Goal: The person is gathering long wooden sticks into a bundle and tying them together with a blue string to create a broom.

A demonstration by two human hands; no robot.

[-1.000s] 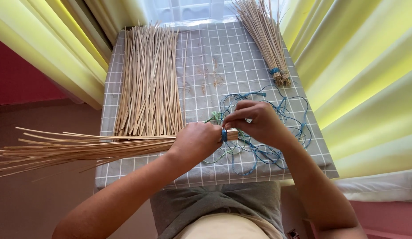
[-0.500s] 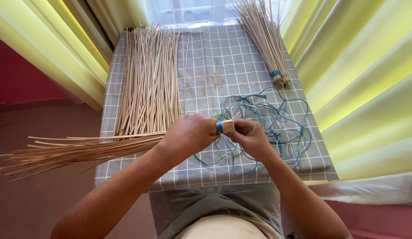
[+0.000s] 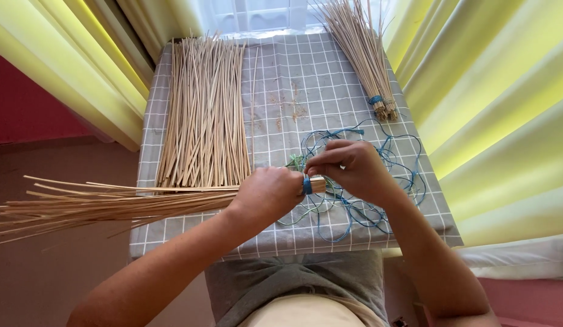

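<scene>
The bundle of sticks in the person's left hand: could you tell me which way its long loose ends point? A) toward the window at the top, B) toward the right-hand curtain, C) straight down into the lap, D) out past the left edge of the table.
D: the left hand grips the bundle of sticks near its blue-wrapped end, and the sticks fan out leftward beyond the table edge.

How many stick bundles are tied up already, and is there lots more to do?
One finished bundle lies at the table's far right, bound with a blue tie. A second bundle is in hand: the left hand grips it near its end while the right hand works a blue band around it. A big loose pile of sticks waits untied, with blue strings tangled nearby. So plenty seems left.
</scene>
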